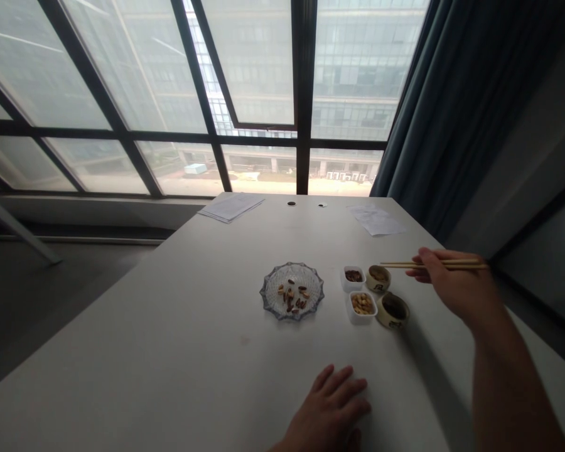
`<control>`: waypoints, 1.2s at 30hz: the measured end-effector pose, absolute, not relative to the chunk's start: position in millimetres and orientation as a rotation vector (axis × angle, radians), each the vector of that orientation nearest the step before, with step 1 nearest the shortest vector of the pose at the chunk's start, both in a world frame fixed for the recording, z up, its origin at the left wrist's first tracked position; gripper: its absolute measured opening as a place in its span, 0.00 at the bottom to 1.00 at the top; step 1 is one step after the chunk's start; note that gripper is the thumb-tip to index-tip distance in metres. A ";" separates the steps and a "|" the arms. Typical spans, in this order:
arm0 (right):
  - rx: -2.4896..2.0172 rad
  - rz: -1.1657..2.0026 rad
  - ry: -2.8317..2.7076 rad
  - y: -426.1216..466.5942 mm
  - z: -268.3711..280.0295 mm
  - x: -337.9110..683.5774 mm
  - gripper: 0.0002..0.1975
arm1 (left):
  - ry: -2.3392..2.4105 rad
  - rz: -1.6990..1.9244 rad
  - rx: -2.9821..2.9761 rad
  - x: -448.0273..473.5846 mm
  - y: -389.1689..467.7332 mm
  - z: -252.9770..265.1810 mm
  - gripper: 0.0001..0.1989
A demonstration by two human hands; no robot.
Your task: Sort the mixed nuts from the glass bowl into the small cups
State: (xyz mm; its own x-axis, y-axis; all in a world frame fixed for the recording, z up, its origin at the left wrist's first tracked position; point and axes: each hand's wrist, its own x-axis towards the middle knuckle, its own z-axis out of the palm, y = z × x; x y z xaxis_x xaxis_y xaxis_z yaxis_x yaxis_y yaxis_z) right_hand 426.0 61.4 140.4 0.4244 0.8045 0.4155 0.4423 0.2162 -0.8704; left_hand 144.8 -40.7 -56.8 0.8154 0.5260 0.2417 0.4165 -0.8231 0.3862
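Observation:
Wooden chopsticks [461,264] are held in my right hand [445,279], their tips pointing left over the small beige bowl [378,286]. Below that stands a second beige bowl [398,322] with dark contents. To their left are a white plastic tub [347,287] of dark reddish-brown bits and another white tub [361,319] with pale tan nuts. A scalloped glass plate [270,282] holds several brown and tan pieces. My left hand [334,408] lies on the table nearer to me, palm down, fingers spread and holding nothing.
The white table [179,339] runs back to the windows. Paper sheets [230,207] lie at its far left corner and another paper [375,220] at the far right. Two round holes sit near the far edge. A dark blue curtain [433,125] hangs at right.

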 end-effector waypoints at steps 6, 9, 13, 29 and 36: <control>-1.424 0.414 -1.215 55.4 149.3 403.6 0.22 | 0.741 0.489 2.672 146.1 -42.5 -55.1 0.15; -1.411 0.407 -1.181 48.1 156.3 401.6 0.22 | 0.739 0.449 2.670 145.8 -42.3 -52.7 0.15; -1.330 0.335 -1.097 35.0 171.1 403.7 0.20 | 0.766 0.404 2.667 145.5 -42.5 -49.9 0.16; -1.385 0.560 -0.813 -34.2 -1.4 526.2 0.24 | 0.786 0.383 2.573 143.3 -44.8 -28.3 0.20; -1.317 0.695 -0.788 -18.3 -19.6 524.5 0.25 | 0.803 0.359 2.573 143.6 -43.3 -26.8 0.21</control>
State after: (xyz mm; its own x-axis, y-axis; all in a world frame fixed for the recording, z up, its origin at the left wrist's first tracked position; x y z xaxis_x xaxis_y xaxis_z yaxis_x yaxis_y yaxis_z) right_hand 524.5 -18.3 -19.6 0.5667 0.8171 0.1058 -0.0022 0.1299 -0.9915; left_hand 143.6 -43.3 -26.8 0.8000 0.5883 0.1180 0.4801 -0.7455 0.4622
